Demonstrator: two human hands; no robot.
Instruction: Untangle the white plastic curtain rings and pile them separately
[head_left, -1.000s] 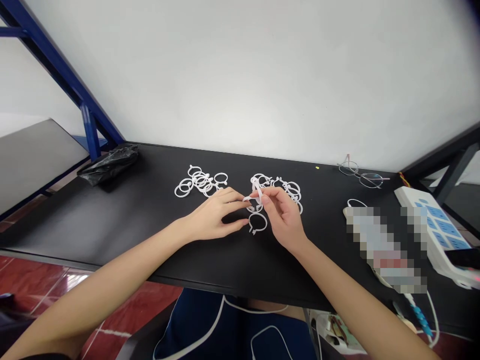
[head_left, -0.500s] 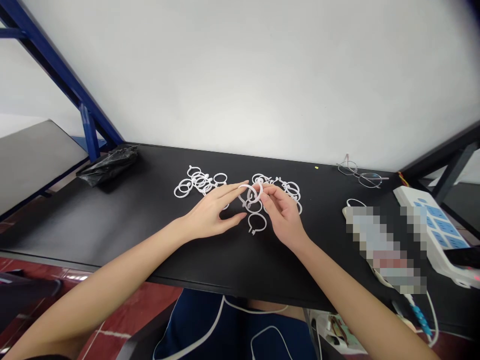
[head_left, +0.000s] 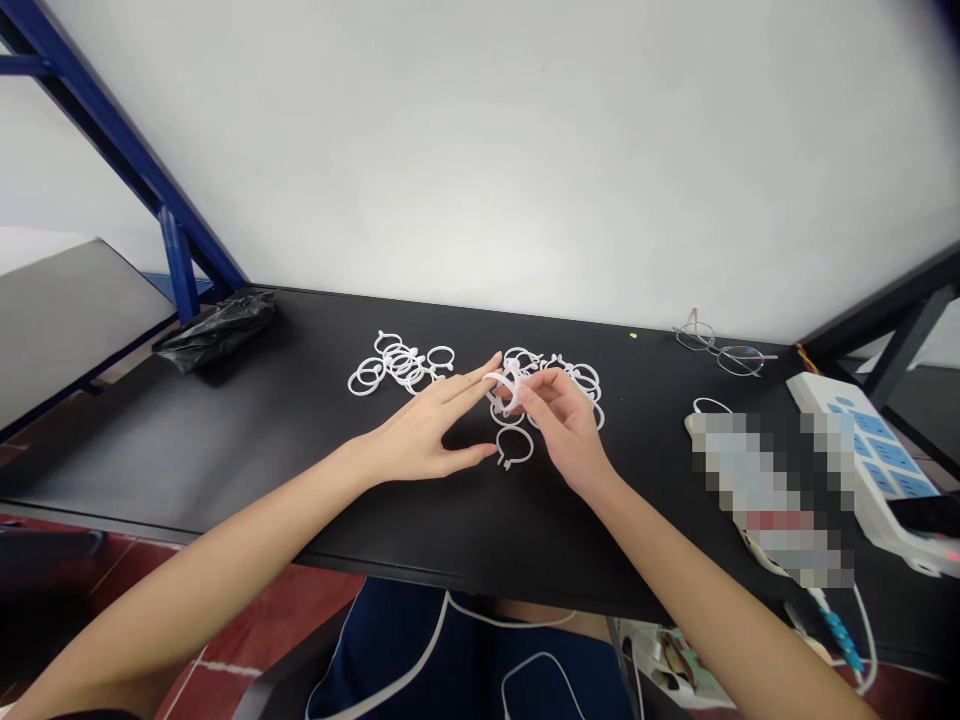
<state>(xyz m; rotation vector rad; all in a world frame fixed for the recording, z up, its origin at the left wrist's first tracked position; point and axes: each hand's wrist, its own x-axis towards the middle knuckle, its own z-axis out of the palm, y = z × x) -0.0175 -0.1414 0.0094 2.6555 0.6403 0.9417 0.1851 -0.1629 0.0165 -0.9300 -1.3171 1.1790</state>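
Observation:
My right hand [head_left: 562, 425] pinches a white plastic split ring [head_left: 504, 385] between thumb and fingers, above the black table top. The fingertips of my left hand [head_left: 424, 435] reach toward that ring from the left, its fingers spread and apparently touching the ring's edge. Below them a single matching ring [head_left: 514, 447] lies flat. Tangled rings form a left pile [head_left: 397, 362] and a right pile [head_left: 581, 385], which my right hand partly hides.
The black table [head_left: 225, 440] ends in a front edge above a red tiled floor. A crumpled black plastic bag [head_left: 216, 330] lies at the far left, wire glasses [head_left: 720, 347] at the back right, and a blue-and-white power strip [head_left: 870, 450] beside a pixelated object [head_left: 772, 495].
The held ring has turned from face-on to a more edge-on angle in my right hand's fingers. My left hand's fingers have shifted slightly around it. The piles have not visibly moved.

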